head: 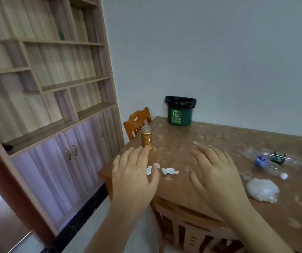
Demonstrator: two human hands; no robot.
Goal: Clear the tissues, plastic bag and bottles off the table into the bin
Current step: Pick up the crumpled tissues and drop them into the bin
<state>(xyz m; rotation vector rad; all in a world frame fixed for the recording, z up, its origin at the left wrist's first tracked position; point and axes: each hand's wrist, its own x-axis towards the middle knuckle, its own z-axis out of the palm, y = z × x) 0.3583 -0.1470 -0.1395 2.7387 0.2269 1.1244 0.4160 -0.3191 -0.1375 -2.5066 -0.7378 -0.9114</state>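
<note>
1. Left hand (134, 177): palm down, fingers spread, nothing grasped. It hovers over the near-left corner of the table (219, 136).
2. Its thumb hides part of the first tissue scrap (149, 169); the scrap's true shape can't be read.
3. Just past its fingertips stands a gold lantern-like object (146, 138), upright, clear dome on top. Contact with the fingertip can't be told.
4. Second tissue scrap (170, 170) lies in the gap between the two hands, crumpled, long axis roughly left-right.
5. Green bin (180, 111) with a black liner sits upright at the far table edge, well beyond both hands.
6. Right hand (213, 173): also palm down, spread, empty, over the table.
7. Right of that hand, near its wrist: crumpled clear plastic bag (262, 189), contents unclear.
8. Further right and beyond: clear bottle with blue label (266, 164) lying flat, long axis diagonal, white cap toward the near right.
9. Behind it another clear bottle (289, 158) lies flat, cap right. A dark green item (278, 157) shows through it; hard to identify.
</note>
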